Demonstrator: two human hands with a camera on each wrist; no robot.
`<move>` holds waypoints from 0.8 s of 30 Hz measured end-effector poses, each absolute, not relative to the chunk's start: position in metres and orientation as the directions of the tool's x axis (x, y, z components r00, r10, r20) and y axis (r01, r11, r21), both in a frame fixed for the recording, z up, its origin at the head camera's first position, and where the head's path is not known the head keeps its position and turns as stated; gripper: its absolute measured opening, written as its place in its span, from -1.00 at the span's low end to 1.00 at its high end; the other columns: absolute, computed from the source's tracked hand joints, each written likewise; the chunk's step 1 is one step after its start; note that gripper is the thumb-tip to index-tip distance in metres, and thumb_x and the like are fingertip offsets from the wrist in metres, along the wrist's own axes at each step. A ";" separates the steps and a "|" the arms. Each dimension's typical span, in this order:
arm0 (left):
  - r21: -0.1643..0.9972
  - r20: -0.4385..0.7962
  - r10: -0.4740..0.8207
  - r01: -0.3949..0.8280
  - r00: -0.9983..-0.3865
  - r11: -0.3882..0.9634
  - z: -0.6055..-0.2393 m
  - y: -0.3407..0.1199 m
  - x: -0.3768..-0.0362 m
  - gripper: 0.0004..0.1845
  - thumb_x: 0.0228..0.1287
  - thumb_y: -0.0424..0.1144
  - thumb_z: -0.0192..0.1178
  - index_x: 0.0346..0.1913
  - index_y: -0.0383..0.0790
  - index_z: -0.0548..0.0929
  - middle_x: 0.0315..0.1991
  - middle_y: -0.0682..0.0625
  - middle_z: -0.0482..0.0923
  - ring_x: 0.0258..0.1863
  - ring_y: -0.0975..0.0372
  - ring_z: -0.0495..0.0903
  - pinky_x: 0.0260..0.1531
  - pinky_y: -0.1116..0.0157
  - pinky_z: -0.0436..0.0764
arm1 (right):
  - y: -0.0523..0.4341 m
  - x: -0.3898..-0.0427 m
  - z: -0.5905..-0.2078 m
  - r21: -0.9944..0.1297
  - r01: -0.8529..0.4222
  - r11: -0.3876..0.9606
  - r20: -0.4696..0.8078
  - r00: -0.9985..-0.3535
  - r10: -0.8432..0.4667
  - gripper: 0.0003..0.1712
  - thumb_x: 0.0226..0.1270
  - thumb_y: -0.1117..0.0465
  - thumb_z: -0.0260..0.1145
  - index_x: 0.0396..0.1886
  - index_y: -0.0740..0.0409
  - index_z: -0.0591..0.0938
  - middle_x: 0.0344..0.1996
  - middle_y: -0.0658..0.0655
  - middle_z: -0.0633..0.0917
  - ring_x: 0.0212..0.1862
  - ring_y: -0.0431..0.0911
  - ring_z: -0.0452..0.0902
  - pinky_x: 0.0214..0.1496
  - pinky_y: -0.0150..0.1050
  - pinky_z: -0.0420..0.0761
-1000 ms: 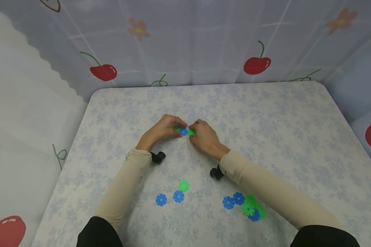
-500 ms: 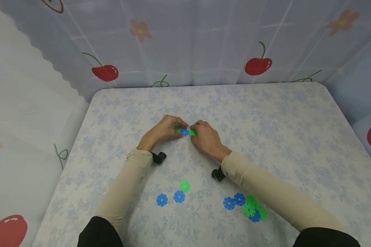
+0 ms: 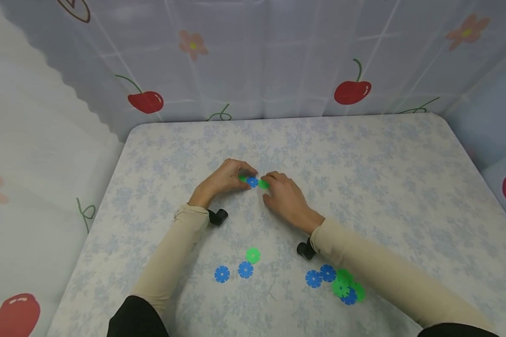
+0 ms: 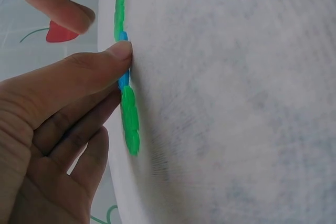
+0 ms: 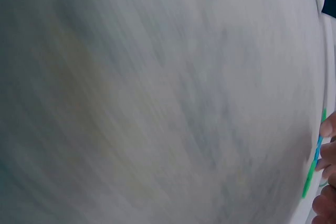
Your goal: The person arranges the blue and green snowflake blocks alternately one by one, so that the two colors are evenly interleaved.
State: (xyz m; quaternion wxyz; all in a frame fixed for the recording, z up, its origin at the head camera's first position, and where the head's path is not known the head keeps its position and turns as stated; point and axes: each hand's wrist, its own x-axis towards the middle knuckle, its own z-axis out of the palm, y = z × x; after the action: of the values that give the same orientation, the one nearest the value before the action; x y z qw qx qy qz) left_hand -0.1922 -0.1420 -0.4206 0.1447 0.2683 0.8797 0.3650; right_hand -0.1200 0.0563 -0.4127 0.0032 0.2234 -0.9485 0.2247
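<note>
My left hand (image 3: 223,181) pinches a blue notched plastic disc (image 3: 252,182) between thumb and fingers, above the far middle of the table. A green disc is joined on either side of it: one green disc (image 4: 130,121) by the left fingers, the other green disc (image 4: 119,14) toward the right hand. Seen edge-on in the left wrist view, the three make a thin strip. My right hand (image 3: 287,199) is just right of the strip, thumb and fingers spread apart and holding nothing. In the right wrist view the strip's green end (image 5: 308,179) shows at the right edge.
Nearer me lie two loose blue discs, one blue disc (image 3: 221,274) at the left and another blue disc (image 3: 245,269) beside a green disc (image 3: 253,255). Beside my right forearm is a loose pile of several blue and green discs (image 3: 341,286). A patterned cloth covers the table (image 3: 173,154).
My right hand has let go of the right-hand green disc and drawn back toward the lower right, its fingers parting. The left hand keeps its pinch in place.
</note>
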 end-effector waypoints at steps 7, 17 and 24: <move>0.733 -0.087 0.579 0.342 -0.810 0.588 -0.419 -0.142 -0.192 -0.58 -0.10 -0.33 0.40 -0.06 -0.18 0.64 -0.09 0.03 0.62 -0.01 0.22 0.54 0.05 0.28 0.48 | 0.050 -0.084 -0.405 -0.435 -0.600 0.671 0.215 -0.793 -0.570 -0.69 0.11 0.27 0.28 -0.09 0.10 0.63 -0.09 0.01 0.62 0.00 -0.11 0.48 0.04 -0.23 0.50; 0.707 -0.082 0.591 0.371 -0.802 0.602 -0.413 -0.141 -0.193 -0.55 -0.14 -0.24 0.43 -0.06 -0.13 0.64 -0.09 0.06 0.62 0.00 0.24 0.52 0.09 0.26 0.45 | 0.025 -0.026 -0.406 -0.529 -0.716 0.455 0.070 -0.572 -0.818 -0.63 0.18 0.14 0.26 0.02 0.05 0.59 0.02 -0.05 0.57 0.10 -0.20 0.43 0.12 -0.31 0.46; 0.740 -0.061 0.595 0.364 -0.802 0.566 -0.413 -0.135 -0.191 -0.53 -0.16 -0.26 0.44 -0.06 -0.14 0.64 -0.08 0.05 0.62 -0.01 0.24 0.53 0.08 0.26 0.46 | 0.012 -0.010 -0.412 -0.493 -0.760 0.425 0.026 -0.500 -0.865 -0.50 0.15 0.03 0.30 0.10 0.03 0.53 0.09 -0.06 0.53 0.15 -0.22 0.39 0.15 -0.32 0.43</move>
State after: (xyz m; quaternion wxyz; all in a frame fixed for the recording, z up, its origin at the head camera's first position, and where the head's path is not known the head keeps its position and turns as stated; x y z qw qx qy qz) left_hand -0.1907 -0.1347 -0.4133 0.1536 0.2748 0.8715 0.3760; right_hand -0.0103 0.0121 -0.4117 -0.1164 0.4860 -0.8359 0.2270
